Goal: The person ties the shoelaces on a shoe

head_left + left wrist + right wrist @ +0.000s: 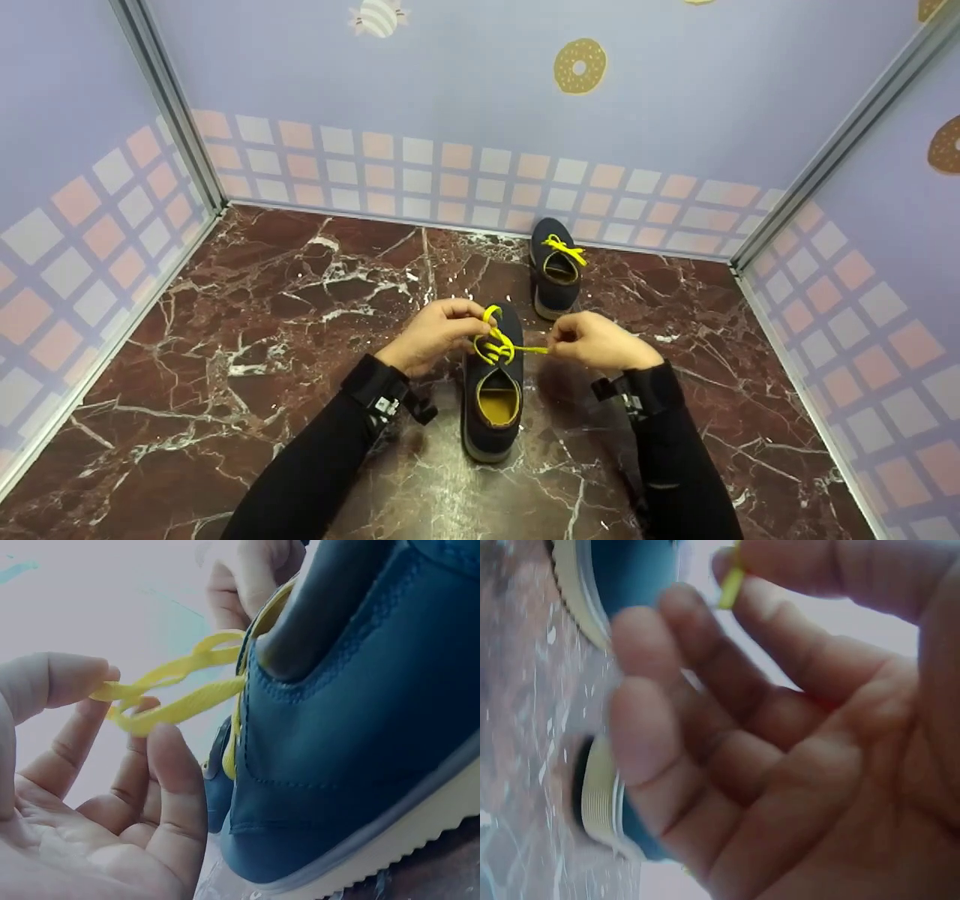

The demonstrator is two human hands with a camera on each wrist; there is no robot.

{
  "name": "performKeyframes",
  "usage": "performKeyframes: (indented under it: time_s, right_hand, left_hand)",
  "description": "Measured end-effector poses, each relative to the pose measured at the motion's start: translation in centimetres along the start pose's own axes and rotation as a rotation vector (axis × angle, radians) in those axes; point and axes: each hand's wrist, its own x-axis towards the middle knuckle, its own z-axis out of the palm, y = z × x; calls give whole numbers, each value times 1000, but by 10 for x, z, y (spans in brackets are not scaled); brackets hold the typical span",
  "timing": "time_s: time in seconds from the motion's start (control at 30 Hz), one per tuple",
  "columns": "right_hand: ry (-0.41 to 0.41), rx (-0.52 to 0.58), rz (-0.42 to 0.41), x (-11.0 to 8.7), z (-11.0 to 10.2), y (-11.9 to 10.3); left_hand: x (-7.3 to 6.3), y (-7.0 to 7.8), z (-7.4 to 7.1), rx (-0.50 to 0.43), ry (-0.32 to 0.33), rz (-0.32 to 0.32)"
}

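Observation:
A dark blue shoe [478, 420] with a yellow lining stands on the floor, toe pointing away from me. Its yellow shoelace [196, 698] is raised in a loop off the tongue area. My left hand [435, 336] pinches that loop between thumb and index finger, on the shoe's left side. To the right of the shoe, my right hand [600, 343] pinches the lace's other end, stretched out sideways. In the right wrist view a short lace tip [731, 589] pokes out between thumb and index finger, while the other fingers are loosely bent.
A matching shoe [553, 294] stands farther off to the right, near the back wall, its yellow lace [564, 249] tied in a bow. Patterned walls [480, 90] enclose the dark red marbled floor [285, 375] at the back and both sides.

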Motion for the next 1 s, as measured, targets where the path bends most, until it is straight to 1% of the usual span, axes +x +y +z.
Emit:
performKeyframes:
  time_s: [0.13,0.27,0.33,0.43,0.53,0.63,0.87,1.0]
  right_hand:
    - [-44,-37,43,0,-1,9]
    - [-24,-63,56,1,2,8]
    - [-1,-49,32,3,4,3]
    - [18,11,-47,6,8,-5]
    - [17,66,-128,9,14,-13]
    - [21,73,-187,12,20,-16]
    - [55,86,-260,18,30,-17]
    - [54,95,-269,18,32,-17]
  left_hand:
    - [-1,1,-7,17,-32,-8]
    - [-4,3,-13,40,-82,-16]
    - [-4,4,-15,56,-104,-18]
    - [-5,5,-16,94,-117,-31]
    - [-4,6,-18,140,-100,-50]
    - [-4,7,-19,198,-65,-66]
    - [-6,11,-21,296,3,-93]
    - [-7,12,-22,375,52,-100]
